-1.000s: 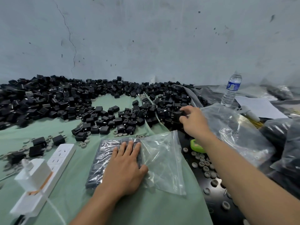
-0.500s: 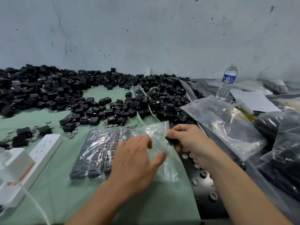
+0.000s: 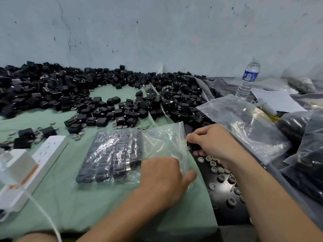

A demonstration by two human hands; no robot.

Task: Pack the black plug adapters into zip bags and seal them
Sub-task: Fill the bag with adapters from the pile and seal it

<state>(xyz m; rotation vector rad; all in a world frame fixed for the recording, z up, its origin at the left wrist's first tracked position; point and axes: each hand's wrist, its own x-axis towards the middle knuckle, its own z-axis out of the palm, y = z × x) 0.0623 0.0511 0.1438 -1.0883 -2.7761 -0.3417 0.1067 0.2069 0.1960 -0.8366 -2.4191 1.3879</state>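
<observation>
A clear zip bag [image 3: 162,142] lies on the green cloth, its left half filled with rows of black plug adapters [image 3: 111,158]. My left hand [image 3: 164,177] grips the bag's near edge by the open mouth, fingers curled under, thumb out to the right. My right hand [image 3: 213,142] pinches one black adapter [image 3: 193,146] right at the bag's mouth. A big heap of loose black adapters [image 3: 104,95] covers the back of the table.
A stack of empty zip bags [image 3: 244,124] lies right of my right hand. A water bottle [image 3: 247,79] stands at the back right, dark filled bags [image 3: 304,145] at far right. A white power strip [image 3: 29,165] sits left. Small grey rings [image 3: 220,170] are scattered on the black surface.
My right hand picked an adapter from the heap and brought it to the bag's mouth. My left hand slid off the packed adapters to the bag's open end and curled onto it.
</observation>
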